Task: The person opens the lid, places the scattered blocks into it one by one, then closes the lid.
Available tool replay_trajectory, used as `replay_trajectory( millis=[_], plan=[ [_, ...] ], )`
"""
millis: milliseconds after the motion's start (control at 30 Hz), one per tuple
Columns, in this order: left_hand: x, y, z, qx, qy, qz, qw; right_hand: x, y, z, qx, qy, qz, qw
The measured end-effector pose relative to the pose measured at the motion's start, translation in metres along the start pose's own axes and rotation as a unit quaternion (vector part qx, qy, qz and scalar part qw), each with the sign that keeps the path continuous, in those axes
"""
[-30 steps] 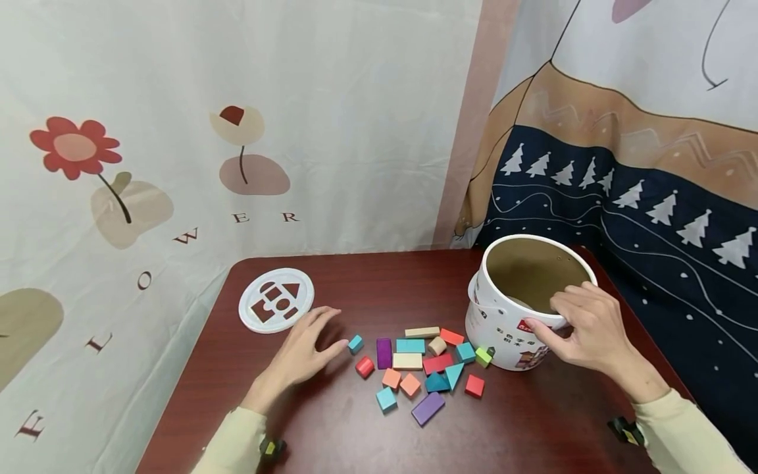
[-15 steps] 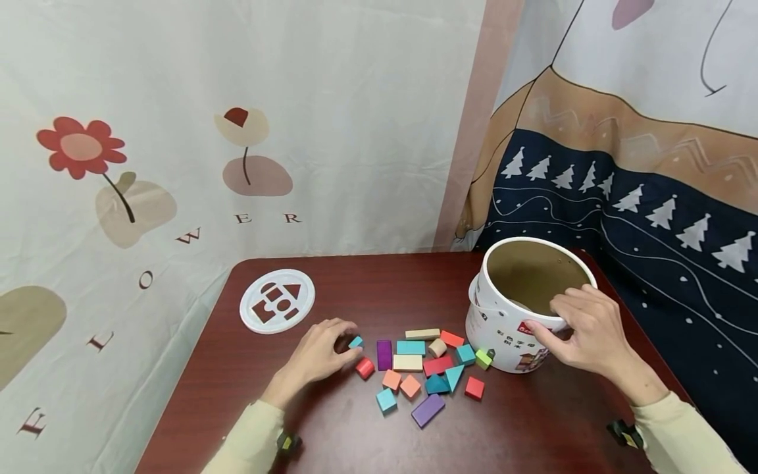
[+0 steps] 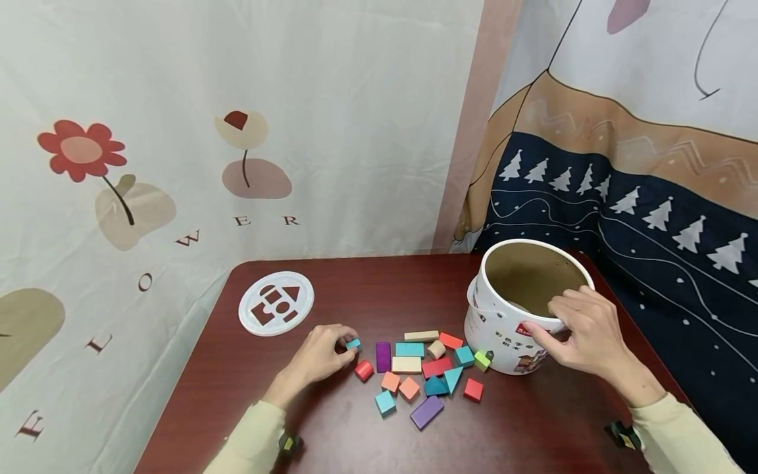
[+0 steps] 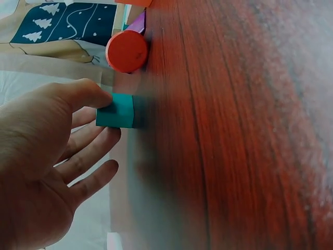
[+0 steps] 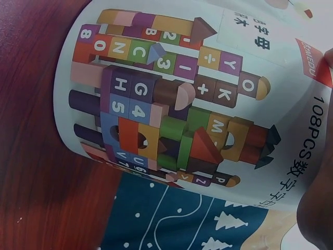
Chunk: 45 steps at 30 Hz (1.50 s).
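My left hand point(image 3: 318, 353) pinches a small blue cube block point(image 3: 354, 344) between thumb and fingers, low over the table. In the left wrist view the thumb lies on one side of the cube point(image 4: 118, 111) and fingertips on the other; the remaining fingers spread loosely. A red cylinder block point(image 3: 364, 370) lies just beyond it. With fingers over the rim and thumb outside, my right hand point(image 3: 586, 329) grips a white bucket point(image 3: 500, 339) standing at the table's right. Printed pictures of letter and number blocks cover the bucket's wall in the right wrist view.
Several coloured blocks lie mid-table, among them a purple block point(image 3: 427, 413), a teal triangle point(image 3: 453, 378) and a green block point(image 3: 482, 360) close against the bucket. A white round lid point(image 3: 247, 309) with shaped holes lies at the back left. Printed curtains hang behind the table point(image 3: 355, 276).
My left hand has moved right from beside the blue cube and now has it between thumb and fingers. The right hand stays on the bucket's rim.
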<state>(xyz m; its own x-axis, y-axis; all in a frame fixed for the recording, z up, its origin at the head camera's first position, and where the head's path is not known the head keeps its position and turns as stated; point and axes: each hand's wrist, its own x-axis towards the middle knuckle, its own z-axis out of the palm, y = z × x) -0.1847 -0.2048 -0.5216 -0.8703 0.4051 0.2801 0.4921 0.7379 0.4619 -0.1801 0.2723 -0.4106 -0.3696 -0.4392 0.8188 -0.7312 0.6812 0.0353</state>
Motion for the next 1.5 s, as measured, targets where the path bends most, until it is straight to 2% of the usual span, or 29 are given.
replay_trajectory(
  millis=[267, 400, 533, 867, 1133, 1333, 1500],
  plan=[
    [0.007, -0.002, -0.005, -0.012, 0.014, 0.005, 0.9998, -0.002, 0.002, 0.001, -0.002, 0.0, 0.001, 1.0],
    [0.017, 0.001, -0.01, -0.011, 0.02, 0.012, 0.9997, -0.001, 0.002, 0.0, -0.003, -0.001, 0.0, 1.0],
    [0.032, 0.009, -0.014, -0.017, 0.029, 0.033, 0.9989, 0.0, 0.002, 0.0, -0.003, 0.0, -0.002, 1.0],
    [0.077, 0.047, -0.023, -0.041, 0.042, 0.1, 0.9932, 0.002, 0.001, 0.0, -0.003, 0.003, -0.003, 1.0],
    [0.111, 0.084, -0.026, -0.057, 0.064, 0.17, 0.9817, 0.002, 0.0, -0.001, -0.006, 0.005, -0.003, 1.0],
    [0.131, 0.11, -0.027, -0.077, 0.062, 0.199, 0.9749, 0.002, 0.0, -0.001, -0.003, 0.007, -0.004, 1.0],
    [0.15, 0.132, -0.028, -0.071, 0.064, 0.221, 0.9707, 0.002, -0.001, -0.001, -0.004, 0.007, -0.003, 1.0]
  ],
)
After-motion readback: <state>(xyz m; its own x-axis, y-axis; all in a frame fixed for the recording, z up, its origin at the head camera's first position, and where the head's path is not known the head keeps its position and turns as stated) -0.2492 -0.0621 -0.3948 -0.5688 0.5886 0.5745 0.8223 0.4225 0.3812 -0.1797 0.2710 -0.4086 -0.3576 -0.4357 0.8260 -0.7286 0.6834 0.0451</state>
